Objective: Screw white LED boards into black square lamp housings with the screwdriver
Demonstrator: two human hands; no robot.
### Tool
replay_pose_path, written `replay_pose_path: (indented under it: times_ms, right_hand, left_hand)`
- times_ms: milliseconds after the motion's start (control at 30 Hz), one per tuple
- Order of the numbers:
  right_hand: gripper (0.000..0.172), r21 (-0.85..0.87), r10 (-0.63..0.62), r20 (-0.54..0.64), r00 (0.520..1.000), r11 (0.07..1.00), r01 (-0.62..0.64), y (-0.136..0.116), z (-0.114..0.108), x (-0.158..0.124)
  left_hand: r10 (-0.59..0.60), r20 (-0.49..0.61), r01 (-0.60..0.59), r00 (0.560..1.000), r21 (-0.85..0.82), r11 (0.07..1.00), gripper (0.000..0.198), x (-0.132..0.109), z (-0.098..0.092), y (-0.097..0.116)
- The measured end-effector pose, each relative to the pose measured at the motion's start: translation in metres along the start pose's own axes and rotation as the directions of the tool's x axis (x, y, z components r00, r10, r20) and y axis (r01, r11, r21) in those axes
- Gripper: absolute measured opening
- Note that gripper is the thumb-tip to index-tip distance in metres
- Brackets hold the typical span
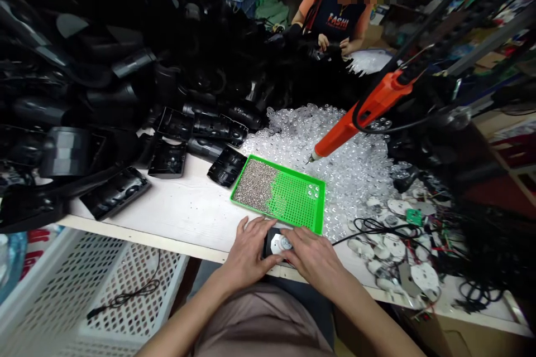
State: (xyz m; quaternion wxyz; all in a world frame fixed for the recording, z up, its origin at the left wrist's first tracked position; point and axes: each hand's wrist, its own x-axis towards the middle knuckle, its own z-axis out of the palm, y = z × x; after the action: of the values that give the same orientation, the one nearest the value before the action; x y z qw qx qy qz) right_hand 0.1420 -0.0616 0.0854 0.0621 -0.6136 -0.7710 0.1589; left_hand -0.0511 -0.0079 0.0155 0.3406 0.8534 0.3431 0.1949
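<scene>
At the near table edge, both hands are around a small black plastic housing [267, 241] with a white plate [276, 243] seated in it. My left hand [251, 248] grips the housing's left side, thumb along its near edge. From the right, my right hand [313, 254] closes over the white plate, its fingers partly covering a round, shiny part on it. A dark cable [341, 241] runs out to the right of my right hand. Just beyond the hands lies a green tray [295, 217] holding many small metal screws [254, 185] and several clear pieces [312, 191].
An orange electric screwdriver [355, 125] hangs above a heap of clear plastic parts [293, 128]. Black housings [167, 157] are piled left and behind. White plates with wires [424, 279] lie right. A white crate [125, 290] stands lower left. A co-worker [341, 17] sits across.
</scene>
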Motion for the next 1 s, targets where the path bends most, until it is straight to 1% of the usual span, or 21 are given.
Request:
replay_pose_path:
  times_ms: [33,67,100,133,167,200,233,267,300,333,400,433,467,500,567,600,667,767,833,900,1000]
  right_hand:
    - [0.042,0.062,0.005,-0.038,0.999,0.998,-0.003,0.007,-0.009,-0.005]
    - [0.047,0.126,0.045,-0.132,0.990,0.992,-0.029,0.015,-0.021,-0.009]
    - [0.051,0.195,0.120,-0.272,0.955,0.979,-0.067,0.023,-0.032,-0.011]
    - [0.052,0.268,0.214,-0.438,0.873,0.958,-0.100,0.030,-0.044,-0.011]
    - [0.057,0.336,0.295,-0.596,0.747,0.936,-0.101,0.035,-0.054,-0.007]
    - [0.068,0.392,0.340,-0.690,0.638,0.918,-0.064,0.038,-0.062,0.000]
    - [0.082,0.435,0.356,-0.738,0.573,0.900,0.001,0.037,-0.068,0.010]
    - [0.094,0.475,0.359,-0.740,0.569,0.878,0.064,0.034,-0.070,0.023]
    - [0.097,0.516,0.359,-0.722,0.591,0.849,0.116,0.029,-0.070,0.037]
    - [0.091,0.560,0.366,-0.701,0.612,0.814,0.155,0.023,-0.069,0.052]
    - [0.066,0.629,0.365,-0.659,0.658,0.747,0.215,0.012,-0.066,0.076]
    - [0.057,0.657,0.351,-0.639,0.685,0.712,0.247,0.010,-0.065,0.084]
    - [0.051,0.683,0.331,-0.618,0.713,0.675,0.279,0.009,-0.065,0.090]
    - [0.048,0.712,0.308,-0.595,0.743,0.630,0.309,0.010,-0.067,0.092]
    - [0.046,0.780,0.293,-0.543,0.787,0.524,0.343,0.018,-0.072,0.089]
    - [0.046,0.812,0.294,-0.512,0.807,0.473,0.343,0.023,-0.074,0.086]
    - [0.046,0.855,0.305,-0.460,0.834,0.406,0.323,0.032,-0.077,0.077]
    - [0.047,0.889,0.307,-0.419,0.855,0.333,0.315,0.039,-0.071,0.068]
    - [0.048,0.905,0.319,-0.411,0.854,0.251,0.342,0.038,-0.060,0.069]
    - [0.054,0.905,0.349,-0.425,0.835,0.185,0.383,0.036,-0.046,0.074]
    - [0.063,0.882,0.370,-0.470,0.801,0.174,0.437,0.034,-0.023,0.088]
  left_hand:
    - [0.002,-0.017,-0.002,1.000,0.003,1.000,0.067,0.000,0.000,0.000]
    - [0.003,-0.038,-0.003,0.999,0.005,1.000,0.068,-0.001,-0.001,0.001]
    - [0.005,-0.064,-0.005,0.998,0.006,1.000,0.068,-0.001,-0.001,0.003]
    - [0.012,-0.097,-0.012,0.995,0.006,1.000,0.066,0.000,-0.001,0.005]
    - [0.022,-0.136,-0.022,0.990,0.003,1.000,0.063,0.000,0.000,0.007]
    - [0.037,-0.176,-0.037,0.984,-0.001,0.999,0.061,0.001,0.003,0.008]
    - [0.052,-0.215,-0.054,0.975,-0.007,0.998,0.058,0.002,0.006,0.010]
    - [0.065,-0.243,-0.070,0.968,-0.014,0.997,0.055,0.003,0.010,0.011]
    - [0.072,-0.258,-0.081,0.964,-0.022,0.996,0.051,0.005,0.015,0.011]
    - [0.074,-0.262,-0.085,0.962,-0.032,0.996,0.046,0.006,0.019,0.010]
    - [0.072,-0.251,-0.088,0.965,-0.051,0.995,0.033,0.008,0.026,0.008]
    - [0.074,-0.242,-0.090,0.967,-0.058,0.994,0.029,0.008,0.028,0.007]
    - [0.079,-0.234,-0.096,0.969,-0.062,0.993,0.027,0.009,0.028,0.005]
    - [0.083,-0.228,-0.100,0.970,-0.063,0.993,0.027,0.009,0.027,0.004]
    - [0.087,-0.209,-0.102,0.974,-0.060,0.993,0.027,0.008,0.024,0.003]
    - [0.085,-0.197,-0.098,0.977,-0.059,0.993,0.027,0.007,0.021,0.004]
    - [0.078,-0.169,-0.089,0.982,-0.057,0.994,0.026,0.006,0.018,0.004]
    - [0.068,-0.172,-0.076,0.983,-0.042,0.996,0.025,0.004,0.017,0.006]
    - [0.069,-0.204,-0.077,0.976,-0.029,0.997,0.024,0.004,0.020,0.007]
    - [0.078,-0.239,-0.085,0.968,-0.020,0.996,0.025,0.003,0.022,0.008]
    - [0.081,-0.261,-0.087,0.962,-0.010,0.996,0.026,0.003,0.022,0.010]
